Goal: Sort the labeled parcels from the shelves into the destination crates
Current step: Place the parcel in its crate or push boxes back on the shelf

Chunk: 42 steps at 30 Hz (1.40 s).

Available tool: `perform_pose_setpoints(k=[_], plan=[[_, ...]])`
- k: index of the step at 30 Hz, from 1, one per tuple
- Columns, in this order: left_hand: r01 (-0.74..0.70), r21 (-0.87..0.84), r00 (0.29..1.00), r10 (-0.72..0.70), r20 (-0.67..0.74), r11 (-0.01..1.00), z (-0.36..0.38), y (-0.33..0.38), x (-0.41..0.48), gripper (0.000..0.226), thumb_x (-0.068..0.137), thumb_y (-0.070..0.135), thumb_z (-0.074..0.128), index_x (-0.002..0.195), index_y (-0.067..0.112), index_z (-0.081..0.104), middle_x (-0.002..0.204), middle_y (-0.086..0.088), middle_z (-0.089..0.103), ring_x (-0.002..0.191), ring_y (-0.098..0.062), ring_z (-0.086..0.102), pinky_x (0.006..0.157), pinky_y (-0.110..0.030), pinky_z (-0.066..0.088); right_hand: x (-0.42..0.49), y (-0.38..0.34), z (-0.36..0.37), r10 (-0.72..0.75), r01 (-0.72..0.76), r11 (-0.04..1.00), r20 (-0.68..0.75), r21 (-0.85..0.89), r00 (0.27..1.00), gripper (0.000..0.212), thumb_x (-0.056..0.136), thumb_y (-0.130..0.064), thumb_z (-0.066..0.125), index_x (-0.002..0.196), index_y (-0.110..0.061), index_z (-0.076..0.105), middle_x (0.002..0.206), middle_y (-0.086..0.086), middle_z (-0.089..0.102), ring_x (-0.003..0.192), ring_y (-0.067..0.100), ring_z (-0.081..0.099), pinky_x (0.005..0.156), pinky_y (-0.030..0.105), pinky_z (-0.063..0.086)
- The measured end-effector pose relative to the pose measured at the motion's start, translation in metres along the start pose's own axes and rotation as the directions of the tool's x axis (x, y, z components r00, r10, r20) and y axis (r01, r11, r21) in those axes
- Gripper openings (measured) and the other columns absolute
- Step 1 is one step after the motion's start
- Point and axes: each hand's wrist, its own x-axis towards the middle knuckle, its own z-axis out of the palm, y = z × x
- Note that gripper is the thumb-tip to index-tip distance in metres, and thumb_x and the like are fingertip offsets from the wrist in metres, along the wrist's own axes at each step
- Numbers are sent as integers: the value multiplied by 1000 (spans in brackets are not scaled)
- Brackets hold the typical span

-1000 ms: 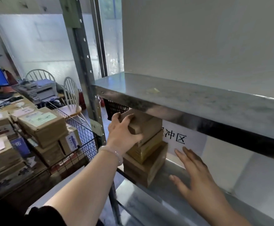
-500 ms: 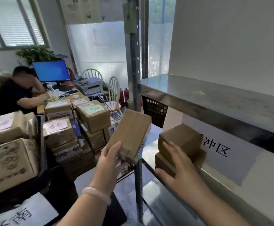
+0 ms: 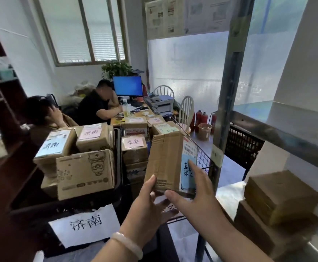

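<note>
Fingers of both hands clamp one upright brown parcel, held in the air. The left hand pinches its lower left corner, and the right hand grips the lower right edge, index finger laid up the blue label. The parcel hangs in front of the wire basket, between the black crate, packed with boxes to its rim, and the shelf post. Two stacked parcels sit on the shelf to the right, well apart from the hands. Open floor shows beyond the post
</note>
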Motion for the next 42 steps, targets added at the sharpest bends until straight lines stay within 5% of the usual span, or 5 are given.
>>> perform_pose_setpoints(k=[6, 11, 20, 33, 42], plan=[[-105, 275, 983, 141, -114, 956, -25, 46, 0, 67, 67, 64, 74, 120, 24, 67, 114, -5, 73, 106, -23, 70, 90, -46, 55, 24, -31, 33, -48, 49, 999, -55, 15, 997, 100, 49, -93, 56, 137, -67, 15, 151, -24, 13, 142, 7, 18, 115, 45, 30], [-201, 551, 959, 278, -59, 810, -45, 96, 1, 66, 79, 63, 68, 139, 47, 46, 112, 23, 70, 99, 2, 68, 83, -31, 50, 56, -47, 55, -96, 89, 995, -135, -55, 986, 77, 70, -64, 71, 134, -64, 27, 147, -23, 21, 130, 1, 27, 101, 27, 33], [-344, 939, 755, 589, 286, -14, -94, 207, -3, 62, 90, 55, 56, 145, 56, 27, 147, 25, 30, 137, 1, 23, 111, -31, 27, 142, -57, 97, -9, -53, 928, -165, -370, 986, 92, 56, -83, 53, 139, -50, 34, 150, -7, 25, 135, 24, 30, 106, 54, 39], [-274, 946, 747, 581, 324, -176, -157, 259, 12, 53, 85, 69, 39, 137, 65, 28, 156, 21, 20, 144, -1, 8, 120, -42, 20, 263, -65, 168, 68, -76, 729, -38, -680, 997, 89, 67, -84, 50, 141, -37, 37, 147, 0, 42, 133, 27, 37, 107, 49, 35], [-281, 883, 756, 480, 445, -376, -133, 238, 37, 67, 88, 69, 41, 143, 65, 1, 164, 14, 6, 149, -8, -5, 121, -40, 5, 198, -60, 139, -76, -8, 743, -96, -669, 993, 94, 69, -87, 40, 149, -50, 7, 162, -11, 6, 149, 17, 4, 116, 43, 7]])
